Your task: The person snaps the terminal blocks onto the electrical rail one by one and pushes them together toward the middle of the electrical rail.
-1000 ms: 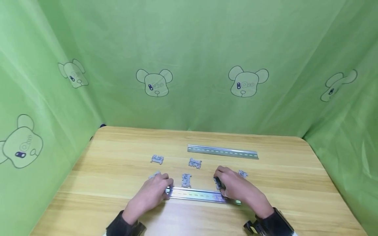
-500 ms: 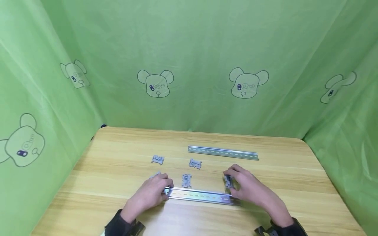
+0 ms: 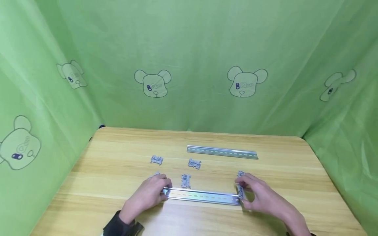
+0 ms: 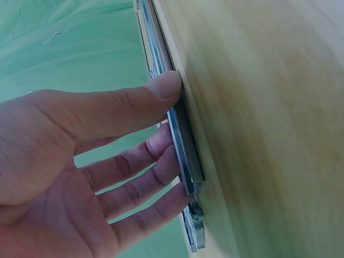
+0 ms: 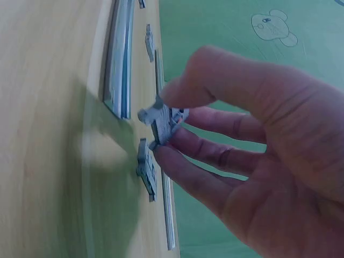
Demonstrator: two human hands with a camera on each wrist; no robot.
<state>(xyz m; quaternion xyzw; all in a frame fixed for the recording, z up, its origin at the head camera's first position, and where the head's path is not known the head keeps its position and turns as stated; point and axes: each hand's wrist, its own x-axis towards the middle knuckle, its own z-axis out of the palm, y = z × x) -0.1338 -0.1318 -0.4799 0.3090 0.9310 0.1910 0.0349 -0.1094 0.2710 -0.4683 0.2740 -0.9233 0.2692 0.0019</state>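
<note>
My left hand (image 3: 149, 193) grips the left end of a slotted metal DIN rail (image 3: 200, 196) lying across the near part of the table. In the left wrist view the thumb (image 4: 164, 86) presses the near edge of that rail and the other fingers reach over its far side. My right hand (image 3: 261, 196) pinches a grey DIN rail terminal block (image 5: 164, 121) between thumb and fingers. The held block hangs just off the right end of the rail, above the table. Another grey terminal block (image 5: 147, 171) lies beneath it on the wood.
A second slotted rail (image 3: 222, 152) lies farther back. Grey terminal blocks rest between the rails: one at the back left (image 3: 156, 160), one at back centre (image 3: 194, 163), one close behind the near rail (image 3: 186, 181). Another (image 3: 155, 174) is partly behind my left hand. Green curtains (image 3: 189, 108) enclose the wooden table (image 3: 124, 141).
My right hand has moved right along the near rail to its right end, carrying the terminal block. My left hand stays on the rail's left end.
</note>
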